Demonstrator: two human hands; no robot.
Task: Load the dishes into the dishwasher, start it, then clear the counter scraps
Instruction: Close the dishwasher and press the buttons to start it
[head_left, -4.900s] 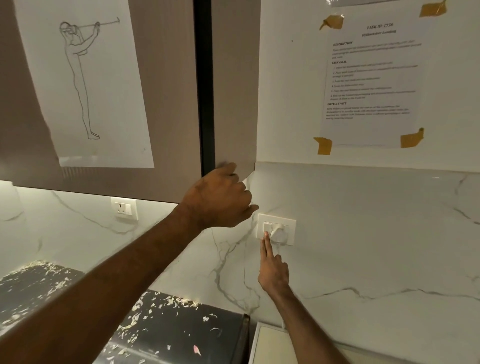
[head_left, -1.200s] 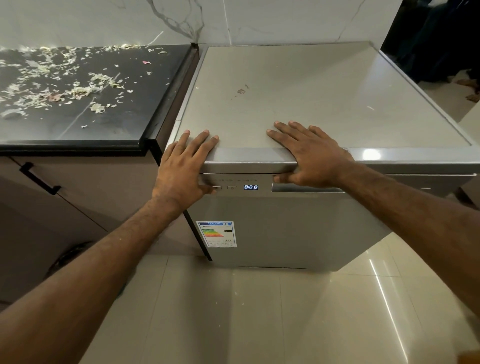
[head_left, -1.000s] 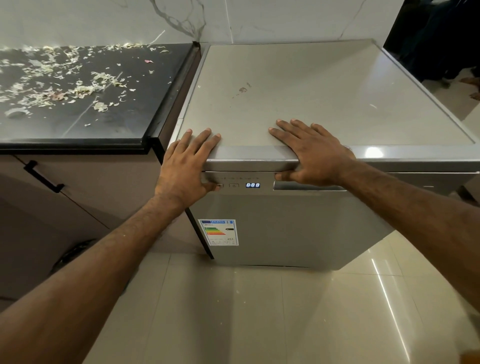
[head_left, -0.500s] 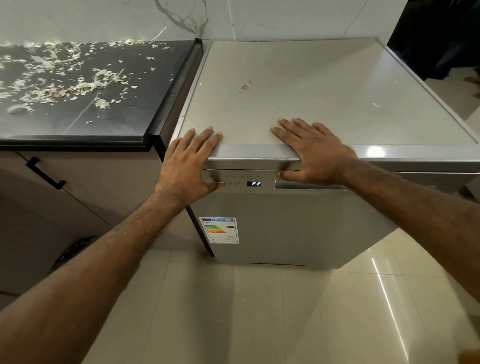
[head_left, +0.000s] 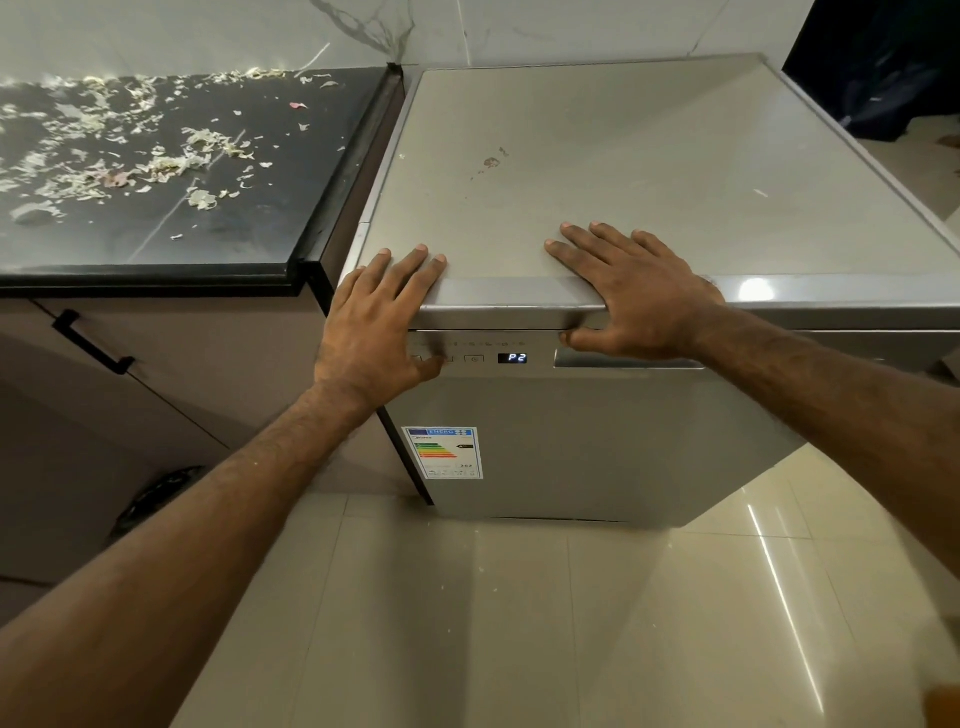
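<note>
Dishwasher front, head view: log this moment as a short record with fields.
dishwasher: door shut, standing beside the black counter
display: reads P2
left hand: fingers flat on the dishwasher's top, thumb on the control panel
right hand: fingers flat on the top, thumb under its front lip by the handle recess
scraps: scattered over the counter, not cleared
energy label: on the door, lower left
</note>
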